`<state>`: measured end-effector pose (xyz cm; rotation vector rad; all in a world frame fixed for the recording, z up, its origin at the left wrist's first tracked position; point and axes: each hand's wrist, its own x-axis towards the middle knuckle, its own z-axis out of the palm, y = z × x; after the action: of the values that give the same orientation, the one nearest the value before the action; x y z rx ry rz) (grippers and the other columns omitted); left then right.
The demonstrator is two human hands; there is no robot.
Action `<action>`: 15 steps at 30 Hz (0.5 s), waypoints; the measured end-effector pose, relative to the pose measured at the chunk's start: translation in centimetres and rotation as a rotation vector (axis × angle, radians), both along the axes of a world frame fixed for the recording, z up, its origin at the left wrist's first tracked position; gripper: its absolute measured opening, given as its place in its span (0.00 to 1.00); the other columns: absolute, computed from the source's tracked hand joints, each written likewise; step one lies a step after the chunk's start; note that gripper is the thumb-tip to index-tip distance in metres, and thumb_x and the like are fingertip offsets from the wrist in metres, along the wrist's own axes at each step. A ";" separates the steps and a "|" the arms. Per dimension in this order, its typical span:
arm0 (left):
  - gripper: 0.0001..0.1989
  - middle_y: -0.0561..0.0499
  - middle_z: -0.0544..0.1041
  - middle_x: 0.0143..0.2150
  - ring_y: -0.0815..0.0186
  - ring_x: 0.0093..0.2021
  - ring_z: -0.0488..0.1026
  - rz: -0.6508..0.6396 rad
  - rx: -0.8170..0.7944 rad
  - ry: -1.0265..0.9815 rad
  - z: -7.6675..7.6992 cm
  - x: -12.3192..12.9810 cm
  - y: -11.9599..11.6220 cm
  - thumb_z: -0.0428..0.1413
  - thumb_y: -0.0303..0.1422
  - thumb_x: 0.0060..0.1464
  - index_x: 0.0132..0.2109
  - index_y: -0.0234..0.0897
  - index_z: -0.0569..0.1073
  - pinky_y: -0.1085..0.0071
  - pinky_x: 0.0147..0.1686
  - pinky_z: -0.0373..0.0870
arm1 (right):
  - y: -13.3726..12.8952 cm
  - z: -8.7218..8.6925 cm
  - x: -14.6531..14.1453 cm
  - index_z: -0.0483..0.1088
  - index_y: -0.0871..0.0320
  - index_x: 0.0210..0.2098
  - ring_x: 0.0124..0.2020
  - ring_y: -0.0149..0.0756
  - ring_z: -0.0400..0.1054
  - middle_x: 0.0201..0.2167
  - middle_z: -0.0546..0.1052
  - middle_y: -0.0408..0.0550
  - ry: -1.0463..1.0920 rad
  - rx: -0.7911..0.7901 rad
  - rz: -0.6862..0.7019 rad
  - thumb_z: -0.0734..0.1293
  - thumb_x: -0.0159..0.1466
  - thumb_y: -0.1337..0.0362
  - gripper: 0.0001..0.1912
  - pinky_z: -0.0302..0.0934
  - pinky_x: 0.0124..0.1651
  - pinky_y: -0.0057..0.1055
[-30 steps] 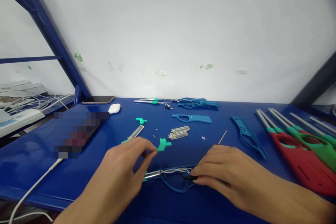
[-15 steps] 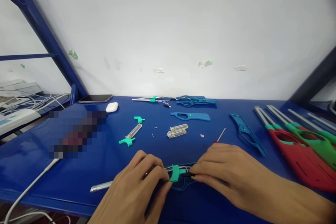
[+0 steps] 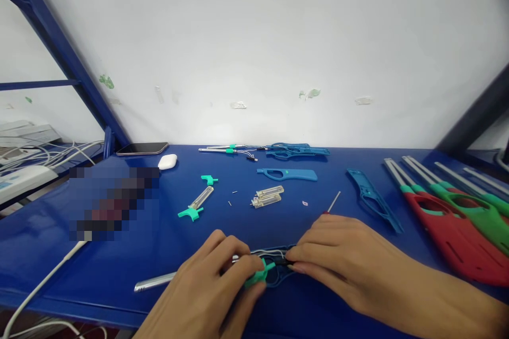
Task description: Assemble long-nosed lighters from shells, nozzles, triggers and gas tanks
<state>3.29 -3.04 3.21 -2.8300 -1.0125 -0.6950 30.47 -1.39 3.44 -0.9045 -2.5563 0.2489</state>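
My left hand (image 3: 217, 280) pinches a green plastic trigger (image 3: 260, 274) between thumb and fingers. Beneath it lies a blue lighter shell half (image 3: 284, 277), mostly hidden by both hands, with white wires (image 3: 266, 252) running along it. A metal lighter tube (image 3: 155, 282) sticks out to the left from under my left hand. My right hand (image 3: 338, 259) is closed at the shell's right part, its fingertips gripping a small black igniter (image 3: 281, 262). Just behind my right knuckles shows a screwdriver (image 3: 334, 202) with a thin shaft; whether the hand touches it, I cannot tell.
Clear fuel tanks (image 3: 267, 200), a loose green trigger (image 3: 209, 180) and tiny pins lie mid-table. Blue shells (image 3: 292, 174) sit behind and to the right (image 3: 374, 198). Finished red and green lighters (image 3: 457, 238) line the right side. A phone (image 3: 143, 148) and white earbud case (image 3: 167, 161) are back left.
The green trigger in my left hand has tilted and shifted slightly left and down, uncovering more of the wires and shell. My right hand stays nearly in place.
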 end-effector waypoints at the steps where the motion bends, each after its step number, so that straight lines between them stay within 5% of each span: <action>1: 0.09 0.52 0.82 0.46 0.60 0.44 0.80 -0.021 0.025 0.051 0.0 -0.1 0.0 0.48 0.30 0.74 0.53 0.42 0.72 0.60 0.50 0.80 | 0.0 0.0 0.0 0.77 0.49 0.45 0.39 0.35 0.76 0.42 0.83 0.39 -0.003 0.001 -0.002 0.62 0.76 0.65 0.11 0.62 0.47 0.34; 5: 0.16 0.50 0.83 0.47 0.60 0.43 0.79 -0.067 0.057 0.125 -0.1 -0.5 0.1 0.45 0.25 0.73 0.59 0.39 0.73 0.63 0.43 0.81 | 0.1 0.0 0.0 0.76 0.48 0.48 0.38 0.34 0.76 0.41 0.83 0.39 0.003 0.003 0.003 0.62 0.77 0.65 0.11 0.61 0.46 0.33; 11: 0.17 0.52 0.82 0.45 0.62 0.41 0.76 -0.042 0.118 -0.028 -0.4 -0.8 0.3 0.45 0.22 0.72 0.58 0.40 0.73 0.65 0.46 0.78 | 0.1 -0.1 -0.2 0.75 0.50 0.41 0.38 0.35 0.75 0.41 0.83 0.38 0.015 0.025 0.006 0.62 0.76 0.65 0.10 0.61 0.46 0.34; 15: 0.19 0.48 0.77 0.44 0.62 0.37 0.71 -0.004 0.047 -0.029 -0.7 -0.5 0.6 0.46 0.19 0.69 0.57 0.39 0.74 0.67 0.36 0.76 | 0.2 -0.1 -0.2 0.75 0.49 0.43 0.38 0.35 0.75 0.41 0.83 0.37 0.027 0.033 0.004 0.61 0.77 0.64 0.10 0.60 0.45 0.34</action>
<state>2.81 -2.43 2.52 -2.7909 -0.9812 -0.7525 30.27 -1.21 3.35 -0.8779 -2.5301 0.2186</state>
